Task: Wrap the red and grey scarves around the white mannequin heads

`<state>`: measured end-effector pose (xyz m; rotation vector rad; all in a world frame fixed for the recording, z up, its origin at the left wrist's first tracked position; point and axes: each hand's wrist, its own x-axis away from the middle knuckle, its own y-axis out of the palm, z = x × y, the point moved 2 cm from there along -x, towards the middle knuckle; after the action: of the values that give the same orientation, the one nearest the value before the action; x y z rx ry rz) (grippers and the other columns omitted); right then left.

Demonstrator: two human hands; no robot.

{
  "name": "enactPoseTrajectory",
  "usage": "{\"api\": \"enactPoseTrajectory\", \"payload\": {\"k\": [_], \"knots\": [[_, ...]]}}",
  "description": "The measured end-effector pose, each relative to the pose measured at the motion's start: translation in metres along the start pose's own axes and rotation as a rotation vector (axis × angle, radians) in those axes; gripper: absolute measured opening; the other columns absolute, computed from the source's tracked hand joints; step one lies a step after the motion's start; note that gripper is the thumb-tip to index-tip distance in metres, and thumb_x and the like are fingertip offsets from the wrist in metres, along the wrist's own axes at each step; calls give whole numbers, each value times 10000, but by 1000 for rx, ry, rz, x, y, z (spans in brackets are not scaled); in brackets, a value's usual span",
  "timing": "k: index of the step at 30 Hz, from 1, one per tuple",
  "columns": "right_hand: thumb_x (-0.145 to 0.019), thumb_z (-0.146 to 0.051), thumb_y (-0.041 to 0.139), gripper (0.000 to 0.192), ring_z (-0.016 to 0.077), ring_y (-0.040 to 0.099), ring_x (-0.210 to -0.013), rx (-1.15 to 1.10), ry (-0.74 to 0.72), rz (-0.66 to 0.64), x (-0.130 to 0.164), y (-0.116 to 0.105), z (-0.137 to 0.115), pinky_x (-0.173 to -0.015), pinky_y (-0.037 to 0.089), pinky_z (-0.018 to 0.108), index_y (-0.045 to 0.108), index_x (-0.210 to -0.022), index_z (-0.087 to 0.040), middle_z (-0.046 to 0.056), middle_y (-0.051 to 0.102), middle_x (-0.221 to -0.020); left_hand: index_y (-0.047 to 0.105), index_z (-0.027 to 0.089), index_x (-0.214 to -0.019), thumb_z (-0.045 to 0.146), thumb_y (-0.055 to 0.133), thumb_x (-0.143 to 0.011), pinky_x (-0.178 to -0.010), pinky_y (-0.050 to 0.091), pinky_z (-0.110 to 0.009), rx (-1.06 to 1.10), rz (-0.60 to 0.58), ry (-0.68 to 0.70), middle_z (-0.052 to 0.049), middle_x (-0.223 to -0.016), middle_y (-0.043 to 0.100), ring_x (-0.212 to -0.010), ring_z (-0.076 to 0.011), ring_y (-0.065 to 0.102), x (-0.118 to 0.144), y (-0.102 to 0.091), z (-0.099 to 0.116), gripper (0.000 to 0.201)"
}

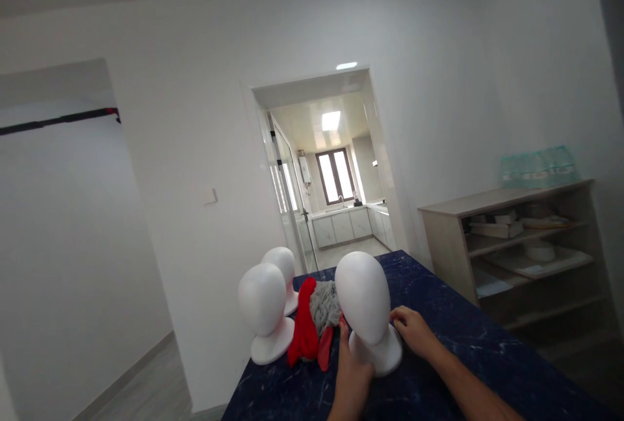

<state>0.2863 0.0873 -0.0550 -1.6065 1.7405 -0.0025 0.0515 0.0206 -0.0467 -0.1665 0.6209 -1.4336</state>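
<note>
A white mannequin head (363, 297) stands slightly tilted on its round base near the front of the dark blue marbled table (429, 284). My left hand (351, 369) is at its left side, closed around the lower part, with the thumb against the base. On the opposite side, the bent fingers of my right hand (414, 330) press in at the neck, their tips partly hidden behind the head. Just left of my left hand lie a red knitted cloth piece (306, 323), a grey crumpled fabric piece (325, 305) and a dull pink-red fabric piece (325, 348).
Two more white mannequin heads, a nearer one (263, 301) and a farther one (281, 262), stand along the table's left edge. To the right, a wooden shelf unit (448, 232) carries wrapped water bottles (539, 169). Beyond the table, a doorway opens onto a kitchen.
</note>
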Motion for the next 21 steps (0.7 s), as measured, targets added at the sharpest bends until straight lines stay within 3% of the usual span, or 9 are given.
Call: {"api": "enactPoseTrajectory", "payload": {"k": [4,7,9,12,14,16,19,21], "knots": [[-840,-170,469,268,217,672,-884,159,68,72,-3,3,9,-838,479,323,735,-860,-201,69,725,-926,500,117,-1471,183,610,-772,-1209,405,-315,-106,125,-53,-208,-1547,570,-1458,-266,543,-9,-60,-18,711],[-840,-142,474,242,205,659,-877,185,79,81,-3,3,9,-830,460,308,708,-851,-204,58,701,-916,665,130,-1197,330,572,-897,-1100,469,-389,-465,204,-31,-186,-1266,718,-1258,-312,654,-22,-107,-17,373],[-842,-130,475,234,203,657,-879,188,85,86,-2,2,8,-831,456,304,697,-843,-204,56,695,-912,702,157,-1087,435,590,-919,-1000,490,-424,-716,176,-48,-166,-1149,740,-1167,-344,673,-27,-125,-20,343],[-844,-118,474,231,204,656,-869,195,100,101,-2,0,8,-829,456,307,688,-821,-202,56,690,-902,740,188,-1005,421,620,-903,-944,482,-441,-919,114,-56,-157,-1141,745,-1150,-364,670,-29,-133,-29,281],[-841,-114,477,230,204,655,-857,196,107,113,-1,-1,9,-823,457,307,686,-807,-201,56,689,-892,759,196,-932,361,627,-885,-954,472,-451,-871,129,-40,-160,-1141,752,-1152,-370,670,-31,-134,-28,216],[-836,-109,481,227,202,653,-849,193,112,122,-2,-2,10,-817,456,304,685,-796,-202,54,689,-884,759,186,-844,322,610,-877,-947,473,-452,-654,176,-63,-169,-1054,772,-1091,-370,694,-37,-140,-20,205],[-838,-108,483,225,201,651,-853,183,122,139,-3,-3,11,-810,450,297,679,-785,-206,52,693,-876,753,158,-815,326,506,-931,-894,501,-413,-340,215,-80,-167,-937,791,-958,-333,729,-53,-159,8,321],[-849,-118,480,225,205,655,-861,172,132,157,-4,-6,11,-808,447,298,678,-790,-209,54,699,-876,759,143,-894,359,400,-986,-854,521,-373,-247,236,-41,-155,-967,803,-927,-298,735,-63,-178,33,429]]}}
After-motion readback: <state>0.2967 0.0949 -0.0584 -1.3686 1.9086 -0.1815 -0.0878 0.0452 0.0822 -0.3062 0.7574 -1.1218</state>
